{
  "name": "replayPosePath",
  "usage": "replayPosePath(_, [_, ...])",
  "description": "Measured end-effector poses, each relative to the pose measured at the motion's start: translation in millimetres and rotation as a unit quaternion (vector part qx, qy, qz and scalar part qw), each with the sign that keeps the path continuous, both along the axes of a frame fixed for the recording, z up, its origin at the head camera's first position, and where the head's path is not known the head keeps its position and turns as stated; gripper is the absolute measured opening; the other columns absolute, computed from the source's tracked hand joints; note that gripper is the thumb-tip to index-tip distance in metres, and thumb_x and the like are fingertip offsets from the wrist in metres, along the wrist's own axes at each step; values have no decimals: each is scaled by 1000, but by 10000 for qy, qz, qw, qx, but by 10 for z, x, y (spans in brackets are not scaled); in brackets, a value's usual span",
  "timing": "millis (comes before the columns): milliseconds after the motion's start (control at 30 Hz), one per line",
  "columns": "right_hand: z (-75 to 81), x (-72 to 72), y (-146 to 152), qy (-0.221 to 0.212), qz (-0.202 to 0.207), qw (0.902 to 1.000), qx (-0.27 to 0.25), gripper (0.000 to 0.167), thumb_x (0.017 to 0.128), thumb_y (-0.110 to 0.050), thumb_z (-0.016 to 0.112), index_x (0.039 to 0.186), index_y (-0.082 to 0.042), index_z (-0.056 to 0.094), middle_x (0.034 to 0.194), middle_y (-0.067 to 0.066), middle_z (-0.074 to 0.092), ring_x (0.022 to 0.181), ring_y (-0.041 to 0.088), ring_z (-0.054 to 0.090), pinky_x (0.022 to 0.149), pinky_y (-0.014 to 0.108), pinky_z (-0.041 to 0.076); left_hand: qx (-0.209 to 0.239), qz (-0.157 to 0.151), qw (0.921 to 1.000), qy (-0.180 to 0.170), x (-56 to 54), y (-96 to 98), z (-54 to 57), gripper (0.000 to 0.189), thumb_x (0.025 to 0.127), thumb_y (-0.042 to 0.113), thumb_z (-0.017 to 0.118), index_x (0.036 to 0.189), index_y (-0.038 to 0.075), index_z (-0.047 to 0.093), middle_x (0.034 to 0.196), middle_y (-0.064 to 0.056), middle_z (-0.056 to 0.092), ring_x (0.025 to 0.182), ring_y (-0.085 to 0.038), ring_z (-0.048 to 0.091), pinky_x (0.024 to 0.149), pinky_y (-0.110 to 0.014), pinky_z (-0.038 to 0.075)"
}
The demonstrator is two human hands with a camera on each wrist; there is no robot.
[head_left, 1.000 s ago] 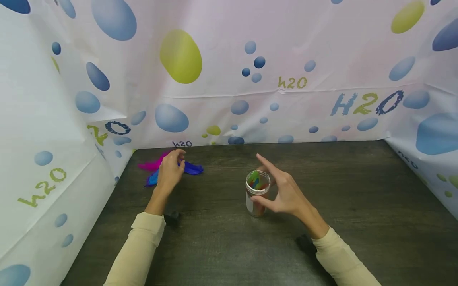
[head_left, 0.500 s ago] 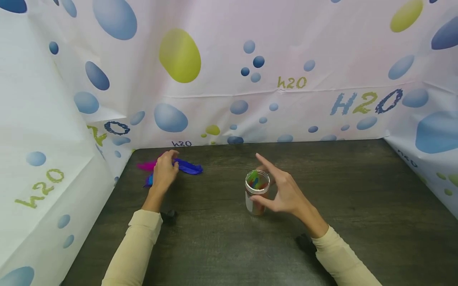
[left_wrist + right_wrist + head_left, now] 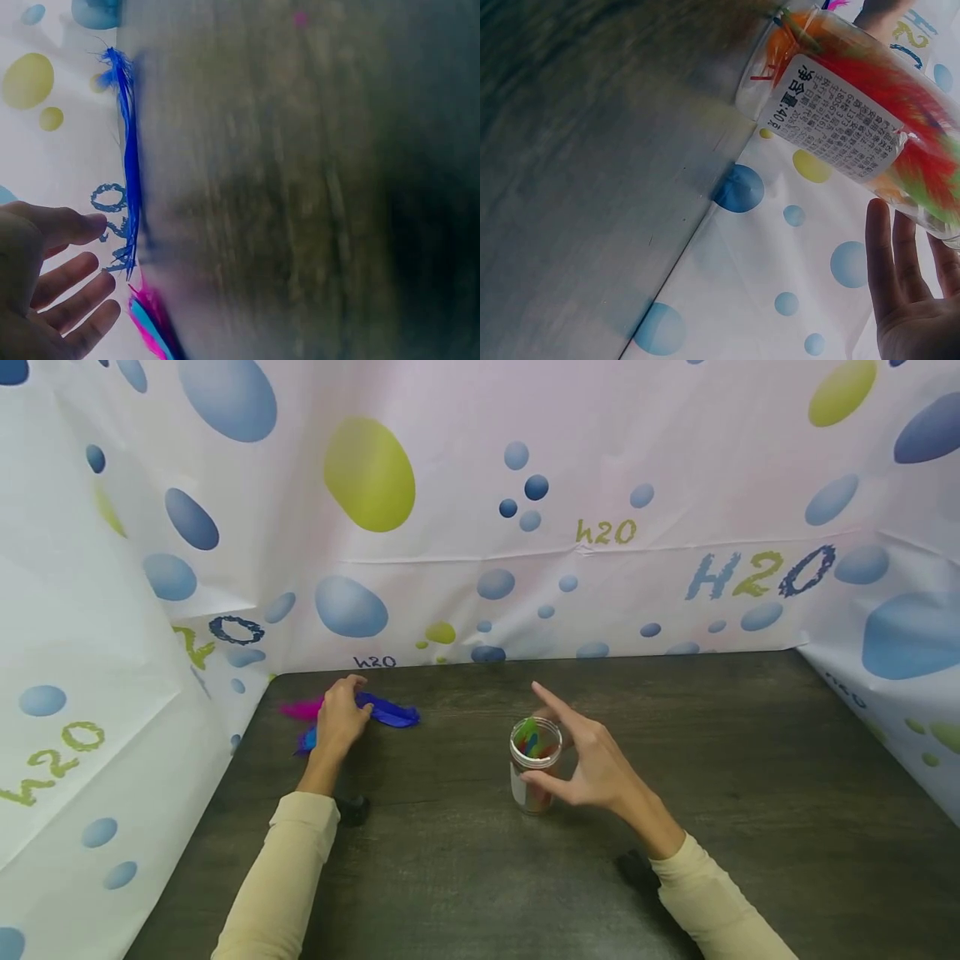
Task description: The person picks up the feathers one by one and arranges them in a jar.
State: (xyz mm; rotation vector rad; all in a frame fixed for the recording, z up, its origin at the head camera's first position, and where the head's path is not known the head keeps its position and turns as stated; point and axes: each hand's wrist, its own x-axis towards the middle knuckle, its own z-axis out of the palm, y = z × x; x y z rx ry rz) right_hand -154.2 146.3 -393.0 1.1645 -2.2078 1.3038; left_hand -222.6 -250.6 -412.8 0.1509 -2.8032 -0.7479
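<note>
In the head view, my left hand [image 3: 341,720] is over loose feathers at the table's far left. A dark blue feather [image 3: 392,711] lies at its fingertips, a pink feather [image 3: 302,710] and a light blue feather [image 3: 307,740] show beside it. The left wrist view has the thumb and fingers apart, nothing between them, close to the blue feather [image 3: 131,161]. My right hand [image 3: 596,768] is spread around a clear jar [image 3: 533,797] standing upright without a lid, the thumb at its near side. Red, orange and green feathers [image 3: 919,97] fill the jar behind a white label [image 3: 836,118].
The dark wooden table [image 3: 465,877] runs back to a white sheet [image 3: 450,460] printed with blue and green spots, which also hangs along the left and right sides. A small pink speck [image 3: 300,19] shows in the left wrist view.
My left hand has shifted slightly left and closer over the feathers, covering more of the light blue one. The right hand and the jar hold their place. The head view has turned a little.
</note>
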Motion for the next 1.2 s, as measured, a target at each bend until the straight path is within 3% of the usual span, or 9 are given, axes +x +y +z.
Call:
replayPosePath(333, [-12,6,-6,25,-8,10000,2,98,89,-51,78,162,-6,32,120,11,70,101,26,71,64,33,61,-187,74,9995,-251,-91,-64,-37,48,90,3,76,134,-7,59,132,-30,61,126,-48,54,108,-58,44])
replayPosePath(600, [-19,4,-21,35,89,9999,-54,98,89,-50,79,159,2,34,119,12,70,100,26,71,64,32,62,-294,35,9984,-487,-115,-88,-35,50,92,7,75,135,-9,56,135,-33,58,130,-51,50,112,-60,39])
replayPosePath(800, [-16,8,-17,80,65,9999,-55,98,89,-51,77,158,3,34,119,12,70,99,26,71,64,33,62,-404,-26,9975,-582,-143,-91,-37,51,92,9,75,136,-9,55,134,-34,59,128,-52,51,110,-61,41])
replayPosePath(1200, [-24,13,-13,56,28,10000,-40,97,88,-49,79,161,-4,33,119,12,70,100,26,71,64,32,62,-516,54,9967,-617,-185,-74,-70,53,92,12,77,136,-9,56,128,-34,63,122,-53,56,106,-62,44])
